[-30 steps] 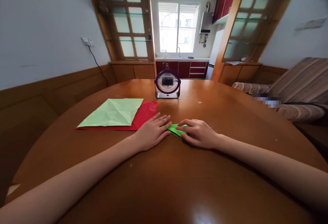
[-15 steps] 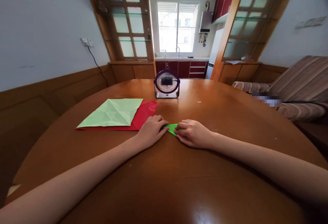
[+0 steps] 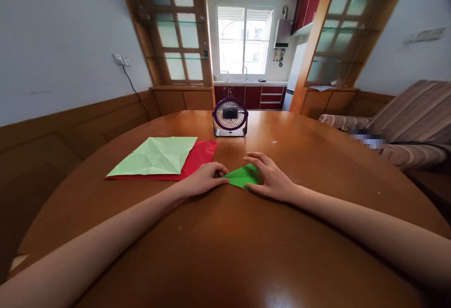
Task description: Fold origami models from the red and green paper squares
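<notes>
Both hands: your left hand (image 3: pixel 204 179) pinches the green paper (image 3: pixel 244 176) corner, fingers curled; your right hand (image 3: pixel 269 178) lies flat on it, fingers spread
Table (image 3: pixel 225 247): holds it

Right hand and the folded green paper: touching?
Touching. The head view shows the right hand lying flat on the folded green paper, its thumb and palm overlapping the paper's right edge, no gap between them.
</notes>
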Demonstrator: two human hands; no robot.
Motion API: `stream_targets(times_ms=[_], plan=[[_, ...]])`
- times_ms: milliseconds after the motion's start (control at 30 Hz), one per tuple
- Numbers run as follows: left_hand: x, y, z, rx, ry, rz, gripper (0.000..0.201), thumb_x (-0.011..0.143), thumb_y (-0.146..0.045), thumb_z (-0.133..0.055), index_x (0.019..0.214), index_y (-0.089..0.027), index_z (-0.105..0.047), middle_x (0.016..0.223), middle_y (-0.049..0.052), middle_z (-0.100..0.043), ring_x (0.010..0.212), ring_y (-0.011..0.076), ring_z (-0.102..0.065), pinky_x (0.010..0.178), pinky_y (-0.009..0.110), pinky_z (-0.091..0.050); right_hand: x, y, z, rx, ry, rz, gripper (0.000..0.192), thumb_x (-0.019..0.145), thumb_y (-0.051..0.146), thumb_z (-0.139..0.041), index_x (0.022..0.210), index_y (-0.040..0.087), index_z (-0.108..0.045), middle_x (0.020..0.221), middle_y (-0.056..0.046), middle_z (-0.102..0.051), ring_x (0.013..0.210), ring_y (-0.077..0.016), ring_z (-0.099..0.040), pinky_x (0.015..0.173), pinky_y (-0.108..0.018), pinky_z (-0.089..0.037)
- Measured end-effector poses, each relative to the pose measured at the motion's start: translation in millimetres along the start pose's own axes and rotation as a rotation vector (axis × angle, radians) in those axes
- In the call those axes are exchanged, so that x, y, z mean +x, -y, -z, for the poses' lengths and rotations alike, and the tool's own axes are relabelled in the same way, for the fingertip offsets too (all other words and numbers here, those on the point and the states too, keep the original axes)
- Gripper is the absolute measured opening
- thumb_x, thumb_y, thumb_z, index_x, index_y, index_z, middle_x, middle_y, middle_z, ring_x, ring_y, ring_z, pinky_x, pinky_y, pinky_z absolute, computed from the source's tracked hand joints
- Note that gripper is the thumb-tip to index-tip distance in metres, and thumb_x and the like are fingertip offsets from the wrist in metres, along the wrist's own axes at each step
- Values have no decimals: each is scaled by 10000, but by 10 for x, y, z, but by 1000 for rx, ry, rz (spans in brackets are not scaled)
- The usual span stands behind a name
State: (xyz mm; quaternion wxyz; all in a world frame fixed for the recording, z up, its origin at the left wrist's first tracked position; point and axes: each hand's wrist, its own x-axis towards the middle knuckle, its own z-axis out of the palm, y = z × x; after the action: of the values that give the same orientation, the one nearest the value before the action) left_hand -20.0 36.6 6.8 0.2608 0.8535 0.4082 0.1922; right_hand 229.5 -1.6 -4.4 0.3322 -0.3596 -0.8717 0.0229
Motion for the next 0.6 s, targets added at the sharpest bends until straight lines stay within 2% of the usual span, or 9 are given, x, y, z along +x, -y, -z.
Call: stream_targets(times_ms=[133,167,233,300,333,400,433,500,600], plan=[[-50,-40,-19,-18,-45,11,246,790,-389,-608,871,-157,-619,823,37,-645,737,172,-582,646,268,-437,8,-80,-39,133,-99,-79,886,744,403,-741,1454,250,-233,1472,-155,-329,1350,-312,-361,1092,-536,-346],[-62,-51,-31,-16,-56,3,239,796,-387,-596,866,-159,-613,799,28,-636,714,166,-573,626,263,-430,8,-105,-50,185,-126,-103,917,739,396,-748,1464,254,-205,1473,-161,-330,1337,-311,-383,1079,-536,-364],[-77,-68,-58,-9,-75,-16,220,809,-376,-576,853,-163,-604,746,10,-612,672,156,-552,591,254,-412,8,-148,-64,305,-164,-148,936,741,373,-752,1474,246,-184,1395,-167,-433,1246,-289,-489,1025,-511,-427],[-83,-77,-86,7,-112,-50,176,812,-337,-572,834,-165,-599,714,0,-596,644,149,-539,575,251,-400,12,-166,-57,401,-172,-167,809,771,347,-728,1437,220,-287,1205,-130,-590,1091,-250,-594,959,-466,-480],[-85,-81,-96,30,-143,-81,147,808,-310,-577,827,-166,-601,716,1,-600,648,148,-540,587,255,-403,15,-164,-45,424,-154,-158,660,799,331,-700,1373,208,-399,1100,-102,-639,1019,-233,-622,929,-441,-495],[-94,-93,-103,131,-215,-177,88,802,-256,-589,822,-174,-611,745,8,-625,691,157,-556,659,282,-415,22,-149,-4,409,-108,-108,303,855,294,-628,1139,192,-603,949,-65,-678,904,-203,-641,864,-391,-514],[-102,-101,-100,205,-248,-239,65,806,-235,-588,821,-179,-615,765,11,-638,725,164,-563,708,302,-413,25,-142,21,376,-102,-66,179,876,273,-594,1021,186,-652,904,-58,-683,866,-193,-639,838,-373,-515],[-124,-120,-84,365,-284,-362,60,832,-212,-566,829,-187,-621,804,19,-655,791,179,-568,787,340,-387,27,-143,68,275,-109,56,138,896,234,-550,913,182,-677,844,-52,-682,829,-182,-628,844,-375,-502],[-153,-142,-65,551,-266,-482,126,875,-196,-507,864,-186,-633,837,37,-658,826,191,-559,807,355,-366,24,-189,116,97,-36,281,166,911,198,-509,941,180,-671,849,-61,-679,835,-179,-613,926,-422,-455]])
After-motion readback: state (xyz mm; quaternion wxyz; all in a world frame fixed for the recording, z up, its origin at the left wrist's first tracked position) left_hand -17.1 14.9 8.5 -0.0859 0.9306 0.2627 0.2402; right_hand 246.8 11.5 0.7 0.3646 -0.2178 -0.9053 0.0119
